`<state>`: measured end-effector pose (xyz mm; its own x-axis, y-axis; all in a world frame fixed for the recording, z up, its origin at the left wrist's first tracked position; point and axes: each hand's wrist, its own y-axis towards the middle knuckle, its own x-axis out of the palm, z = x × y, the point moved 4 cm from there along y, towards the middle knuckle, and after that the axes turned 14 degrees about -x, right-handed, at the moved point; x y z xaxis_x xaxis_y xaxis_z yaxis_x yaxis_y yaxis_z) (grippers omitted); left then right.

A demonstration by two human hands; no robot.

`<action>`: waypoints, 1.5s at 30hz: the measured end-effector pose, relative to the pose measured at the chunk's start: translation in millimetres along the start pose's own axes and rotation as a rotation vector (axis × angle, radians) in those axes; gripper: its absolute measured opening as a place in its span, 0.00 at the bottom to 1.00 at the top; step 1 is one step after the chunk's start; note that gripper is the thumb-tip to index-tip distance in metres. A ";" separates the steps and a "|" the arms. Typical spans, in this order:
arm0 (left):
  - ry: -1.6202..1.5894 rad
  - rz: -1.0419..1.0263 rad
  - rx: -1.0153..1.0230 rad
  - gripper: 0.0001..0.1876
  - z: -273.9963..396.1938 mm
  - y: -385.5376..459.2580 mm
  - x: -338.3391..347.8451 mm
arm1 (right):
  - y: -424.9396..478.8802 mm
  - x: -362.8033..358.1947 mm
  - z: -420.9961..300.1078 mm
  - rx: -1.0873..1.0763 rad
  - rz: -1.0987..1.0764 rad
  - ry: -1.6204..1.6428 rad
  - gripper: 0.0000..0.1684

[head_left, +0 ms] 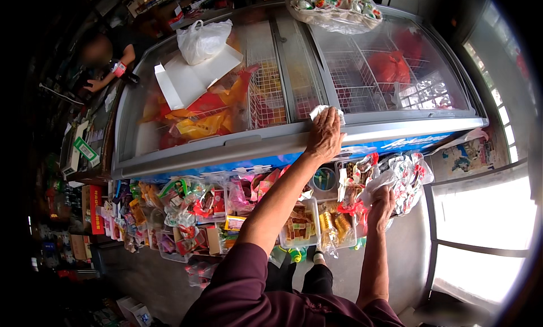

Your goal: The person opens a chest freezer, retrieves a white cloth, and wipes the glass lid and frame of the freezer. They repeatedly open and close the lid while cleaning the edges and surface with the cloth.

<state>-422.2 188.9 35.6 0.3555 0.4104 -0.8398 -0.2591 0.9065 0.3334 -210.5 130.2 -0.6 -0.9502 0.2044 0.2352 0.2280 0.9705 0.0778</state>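
Observation:
My left hand [326, 134] presses a folded white tissue or cloth [321, 110] onto the front frame of a chest freezer [292, 132]. It rests where the two sliding glass lids [387, 72] meet. Lower and to the right, my right hand [382, 203] grips a second crumpled white tissue or cloth [379, 183]. That hand is above packaged snacks, beside a plastic bag of wrapped items [409, 180]. Through the glass I see wire baskets [266, 93], a red plastic bag [389, 68] and yellow and red packages [205, 123].
A white plastic bag [203, 40] and an open white carton [197, 78] lie on the left lid. A basket of wrapped items [333, 6] stands at the back. Snack boxes [299, 225] line the freezer's front. At left, a person [102, 83] is near a dark bottle [123, 71].

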 end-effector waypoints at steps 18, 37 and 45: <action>-0.391 0.294 -0.256 0.09 -121.6 66.1 -46.4 | 23.1 -23.3 -32.1 -0.027 -0.052 -0.180 0.12; -1.026 0.639 -0.193 0.18 -94.2 -84.4 -99.1 | 75.3 181.9 -4.2 -0.612 -0.583 -0.306 0.18; 0.003 0.631 -0.376 0.16 -233.6 -100.3 -162.1 | 60.0 215.9 10.9 -1.117 -0.598 -0.912 0.13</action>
<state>-663.7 8.4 38.2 0.0343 0.8420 -0.5383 -0.7045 0.4025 0.5846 -404.3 234.0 44.3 -0.6659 0.2445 -0.7048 -0.5730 0.4374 0.6931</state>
